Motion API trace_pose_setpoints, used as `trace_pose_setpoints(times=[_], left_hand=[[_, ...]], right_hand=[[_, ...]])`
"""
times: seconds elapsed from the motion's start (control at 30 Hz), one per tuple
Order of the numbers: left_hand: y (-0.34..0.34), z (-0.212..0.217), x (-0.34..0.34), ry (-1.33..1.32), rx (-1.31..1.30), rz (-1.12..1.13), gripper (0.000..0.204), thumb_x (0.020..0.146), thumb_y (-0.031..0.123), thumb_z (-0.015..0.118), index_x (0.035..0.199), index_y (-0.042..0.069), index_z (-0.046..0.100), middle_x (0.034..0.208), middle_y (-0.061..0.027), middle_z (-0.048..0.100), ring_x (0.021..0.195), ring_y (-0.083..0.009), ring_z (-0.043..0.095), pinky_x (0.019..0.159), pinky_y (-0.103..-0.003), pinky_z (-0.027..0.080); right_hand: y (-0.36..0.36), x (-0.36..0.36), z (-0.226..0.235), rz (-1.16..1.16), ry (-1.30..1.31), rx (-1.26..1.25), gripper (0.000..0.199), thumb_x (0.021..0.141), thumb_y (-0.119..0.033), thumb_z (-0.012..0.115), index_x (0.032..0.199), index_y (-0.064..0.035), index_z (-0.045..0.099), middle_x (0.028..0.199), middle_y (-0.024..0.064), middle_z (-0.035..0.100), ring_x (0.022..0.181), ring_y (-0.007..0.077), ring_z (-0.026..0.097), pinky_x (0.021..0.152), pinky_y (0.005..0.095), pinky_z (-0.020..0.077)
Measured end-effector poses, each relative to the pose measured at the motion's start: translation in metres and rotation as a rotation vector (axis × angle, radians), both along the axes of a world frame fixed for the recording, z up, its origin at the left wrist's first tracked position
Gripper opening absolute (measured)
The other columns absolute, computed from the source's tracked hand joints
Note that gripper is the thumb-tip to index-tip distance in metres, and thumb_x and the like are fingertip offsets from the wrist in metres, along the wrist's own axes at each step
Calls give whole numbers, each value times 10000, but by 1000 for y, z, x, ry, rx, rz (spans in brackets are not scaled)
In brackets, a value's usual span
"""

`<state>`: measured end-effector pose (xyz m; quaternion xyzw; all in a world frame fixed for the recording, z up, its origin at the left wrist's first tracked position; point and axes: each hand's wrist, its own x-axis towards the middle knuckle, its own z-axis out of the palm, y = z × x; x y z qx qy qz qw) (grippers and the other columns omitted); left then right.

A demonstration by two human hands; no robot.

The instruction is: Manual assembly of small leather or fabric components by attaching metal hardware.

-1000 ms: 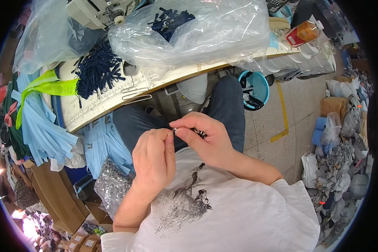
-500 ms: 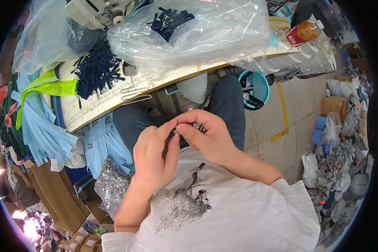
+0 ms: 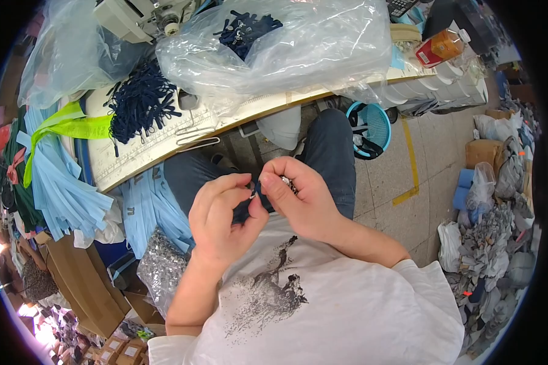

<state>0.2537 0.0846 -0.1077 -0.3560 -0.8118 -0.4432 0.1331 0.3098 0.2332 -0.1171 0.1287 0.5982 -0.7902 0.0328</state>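
Note:
Both hands meet over my lap, in front of the white shirt. My left hand (image 3: 225, 213) is closed at the fingertips on a short dark navy strap (image 3: 255, 189) with a small metallic bit at its end; fingers hide most of it. Close beside it, my right hand (image 3: 303, 198) is curled with thumb against forefinger, around small shiny metal pieces (image 3: 290, 183) that show in the palm. Their exact kind is too small to tell. On the table ahead lies a heap of similar navy straps (image 3: 141, 103), and more navy straps (image 3: 245, 31) rest on clear plastic.
The white table (image 3: 128, 161) curves across ahead, bearing a large clear plastic bag (image 3: 323, 48), sewing machine (image 3: 131, 18) and bottle (image 3: 441, 48). Light blue strips (image 3: 64, 176) hang at left. A blue basket (image 3: 371, 128) stands beyond my knee; cardboard (image 3: 82, 286) lies left, fabric scraps (image 3: 490, 243) right.
My fingertips have drawn slightly apart, with the left thumb and fingers shifted. The navy strap and its metallic bit now show between the hands.

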Motion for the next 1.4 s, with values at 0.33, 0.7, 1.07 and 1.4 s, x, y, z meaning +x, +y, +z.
trace_pose_setpoints(times=[0.33,0.7,1.07,1.4], left_hand=[[-15,1,-1,-692,361,-321,280,692,-140,645,953,-40,623,866,-108,660,761,-163,623,669,-250,489],[-17,2,-8,-759,131,-189,207,765,-81,727,954,-24,666,751,-16,599,650,-72,517,592,-202,414],[-21,5,1,-1152,477,-169,226,819,-124,671,1024,-32,656,873,-70,690,761,-78,638,632,-180,478],[-19,6,3,-1003,336,-66,213,816,-97,682,1010,-11,662,805,-5,642,653,-27,553,580,-165,421]], right_hand=[[5,0,4,-31,-90,-119,152,988,-194,551,1006,-44,563,829,-22,542,669,27,477,577,181,412],[2,2,0,4,53,27,130,959,-149,586,964,-19,581,824,8,563,734,82,516,652,232,437],[9,-5,-5,57,373,395,123,960,-145,581,945,-24,569,839,17,545,748,93,489,663,230,406],[4,-3,-1,91,147,139,142,916,-139,661,968,-29,587,849,-35,541,742,31,479,641,193,412]])
